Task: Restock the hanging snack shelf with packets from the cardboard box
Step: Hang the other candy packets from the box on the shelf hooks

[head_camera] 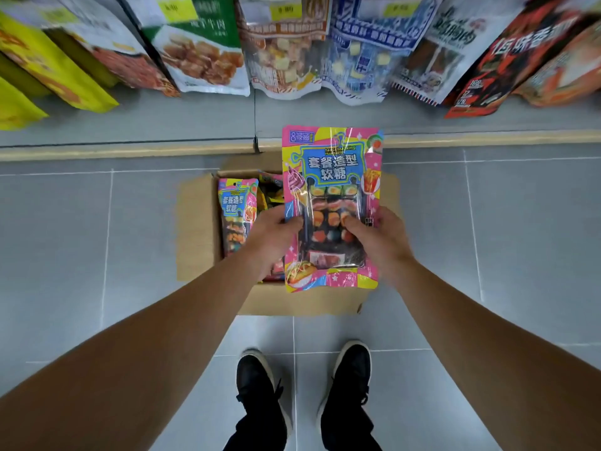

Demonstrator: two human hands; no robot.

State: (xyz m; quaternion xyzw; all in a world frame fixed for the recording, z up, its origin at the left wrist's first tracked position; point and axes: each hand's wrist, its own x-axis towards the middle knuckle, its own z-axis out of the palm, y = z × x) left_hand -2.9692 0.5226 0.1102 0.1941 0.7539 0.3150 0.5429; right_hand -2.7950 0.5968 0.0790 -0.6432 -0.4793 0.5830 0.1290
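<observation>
A bright pink, blue and yellow gummy-candy packet [331,177] is held upright above the open cardboard box [198,229] on the floor. My left hand [271,237] grips the packet's left edge with the thumb on its front. On the right edge, my right hand [379,237] pinches it the same way. Inside the box a second packet of the same kind [235,209] stands at the left, with yellow and black packets [270,193] behind it. The held packet hides the box's right half.
Hanging snack packets [286,43] fill the top of the view in a row, with yellow price tags [281,9] above them. A grey shelf base with a wooden edge [130,151] runs across behind the box. My black shoes [302,385] stand on grey floor tiles.
</observation>
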